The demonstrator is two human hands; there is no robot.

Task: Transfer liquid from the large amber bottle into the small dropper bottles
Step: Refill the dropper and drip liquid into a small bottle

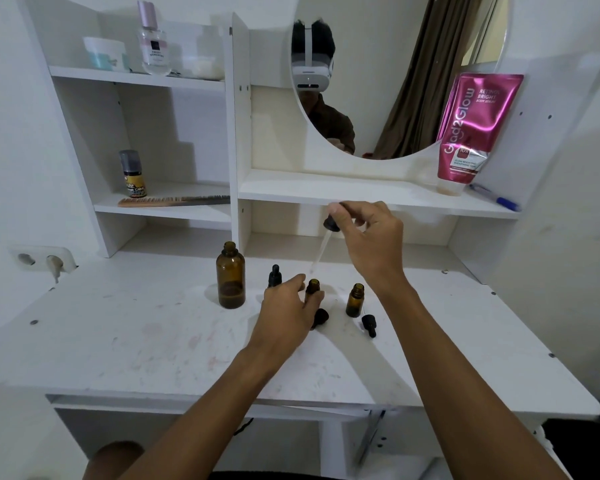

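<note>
White vanity desk (118, 341) w/ shelf unit (239, 98), round mirror (395, 81), wall socket (42, 259) at L, white walls (14, 133).

Large bottle (230, 277) left of small bottles (355, 301); dropper cap (368, 323) seemingly before rightmost

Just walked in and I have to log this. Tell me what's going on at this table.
A person is filling dropper bottles at a white vanity table. The right hand pinches a glass dropper by its bulb, tip just above an open small amber bottle that the left hand grips. The large amber bottle stands uncapped to the left, a little dark liquid at its bottom. A second small bottle stands open on the right, its dropper cap lying in front of it.
</note>
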